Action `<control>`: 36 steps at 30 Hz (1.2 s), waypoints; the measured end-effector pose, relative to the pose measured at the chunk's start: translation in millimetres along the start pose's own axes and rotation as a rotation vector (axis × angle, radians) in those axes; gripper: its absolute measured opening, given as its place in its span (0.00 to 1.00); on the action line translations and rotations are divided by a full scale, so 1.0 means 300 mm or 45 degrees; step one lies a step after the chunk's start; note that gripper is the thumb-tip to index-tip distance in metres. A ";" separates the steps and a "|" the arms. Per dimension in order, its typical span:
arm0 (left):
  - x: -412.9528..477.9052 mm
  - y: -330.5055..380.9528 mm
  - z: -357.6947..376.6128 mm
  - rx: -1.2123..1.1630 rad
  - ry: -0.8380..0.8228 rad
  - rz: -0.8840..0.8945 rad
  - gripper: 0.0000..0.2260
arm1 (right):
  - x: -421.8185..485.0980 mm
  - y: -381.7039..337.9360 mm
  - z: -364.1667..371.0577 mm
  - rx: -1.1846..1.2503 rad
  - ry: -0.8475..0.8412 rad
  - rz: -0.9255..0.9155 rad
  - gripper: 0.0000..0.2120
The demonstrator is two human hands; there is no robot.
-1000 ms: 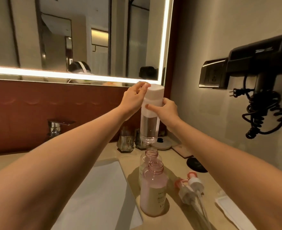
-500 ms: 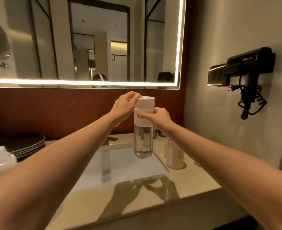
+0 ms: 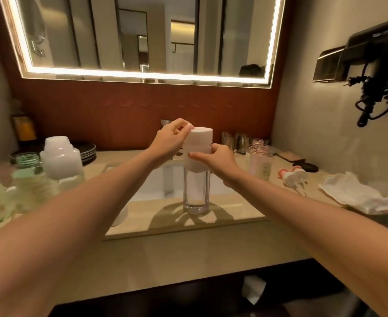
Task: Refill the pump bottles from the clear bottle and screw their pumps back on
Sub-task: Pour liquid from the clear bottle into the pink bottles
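Now the clear bottle (image 3: 196, 191) stands upright, it seems resting on the counter (image 3: 211, 243) before the sink (image 3: 151, 186). The left hand (image 3: 169, 143) pinches its white cap (image 3: 201, 133); the right hand (image 3: 218, 159) grips just below. Open pump bottles (image 3: 260, 161) stand at right, pumps (image 3: 293, 177) lying beside.

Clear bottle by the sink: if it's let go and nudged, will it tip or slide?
Probably tippy: the clear bottle is tall and narrow, with a bulky white cap on top. It looks nearly empty, so likely light and easy to shove. Its glossy wall may be slippery.
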State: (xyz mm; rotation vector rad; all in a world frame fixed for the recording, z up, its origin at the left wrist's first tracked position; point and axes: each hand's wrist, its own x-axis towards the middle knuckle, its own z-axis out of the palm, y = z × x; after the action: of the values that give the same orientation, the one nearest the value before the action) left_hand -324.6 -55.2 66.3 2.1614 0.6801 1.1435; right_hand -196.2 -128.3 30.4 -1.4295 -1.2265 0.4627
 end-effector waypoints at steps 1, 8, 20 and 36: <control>-0.006 -0.008 0.005 -0.012 0.001 0.017 0.09 | -0.003 0.008 0.001 0.004 0.010 -0.007 0.26; -0.039 -0.027 0.020 -0.142 0.053 0.035 0.10 | -0.025 0.006 -0.045 -0.022 -0.187 -0.062 0.29; -0.190 -0.166 0.172 -0.364 -0.029 -0.166 0.41 | 0.104 -0.183 -0.054 -0.764 0.059 -0.399 0.29; -0.160 -0.210 0.290 -0.396 0.183 -0.186 0.33 | 0.137 -0.193 -0.036 -1.165 -0.003 -0.478 0.34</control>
State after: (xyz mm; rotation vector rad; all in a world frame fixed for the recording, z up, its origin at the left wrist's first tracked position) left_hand -284.6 -66.6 -43.7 1.7558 0.6616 1.2437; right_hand -195.5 -108.8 99.6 -1.8615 -1.7704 -0.4245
